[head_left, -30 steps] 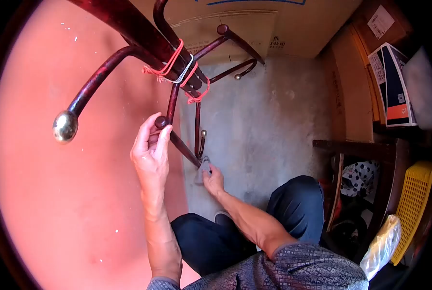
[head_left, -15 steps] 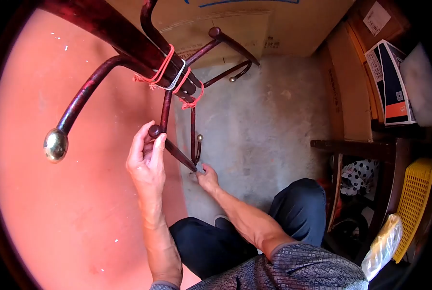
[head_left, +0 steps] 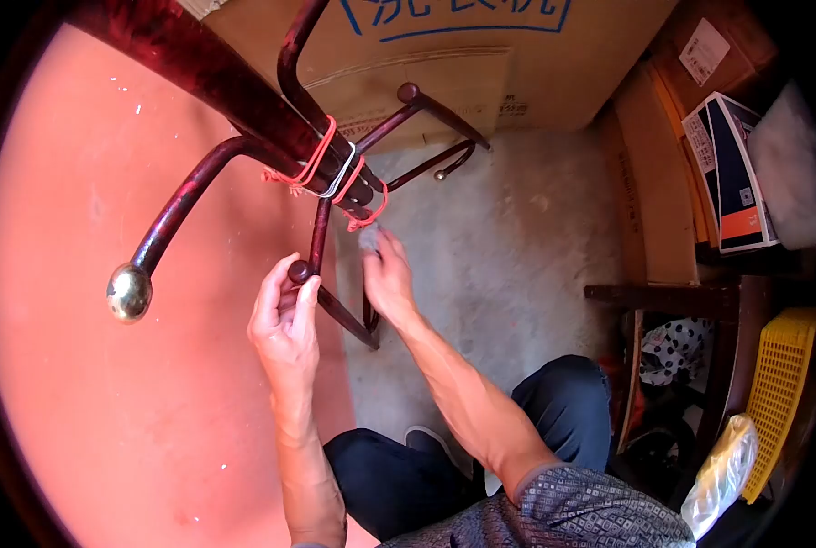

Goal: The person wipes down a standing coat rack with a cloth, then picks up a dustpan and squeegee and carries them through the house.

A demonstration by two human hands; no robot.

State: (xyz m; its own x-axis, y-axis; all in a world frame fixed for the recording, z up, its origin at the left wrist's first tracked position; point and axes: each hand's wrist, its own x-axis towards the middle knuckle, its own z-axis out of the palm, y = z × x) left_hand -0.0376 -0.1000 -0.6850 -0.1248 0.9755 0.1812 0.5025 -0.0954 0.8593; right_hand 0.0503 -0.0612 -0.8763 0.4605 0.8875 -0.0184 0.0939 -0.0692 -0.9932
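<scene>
A dark red metal stand slants down from the upper left, with curved legs, a brass ball on one, and red and white cords tied round its lower part. My left hand grips the knobbed end of a lower leg between thumb and fingers. Beside the lowest red cord, my right hand pinches a small grey cloth against or near the upright leg below the centre; that contact is partly hidden by the hand.
A pinkish-red panel fills the left side. Behind the stand is a large cardboard box with blue writing. At the right are a navy and white box, a dark wooden frame, a yellow basket and a plastic bag.
My right hand has moved with the grey cloth from the far bottom end of the lower leg up to just under the cords. My left hand keeps its hold on the knobbed end.
</scene>
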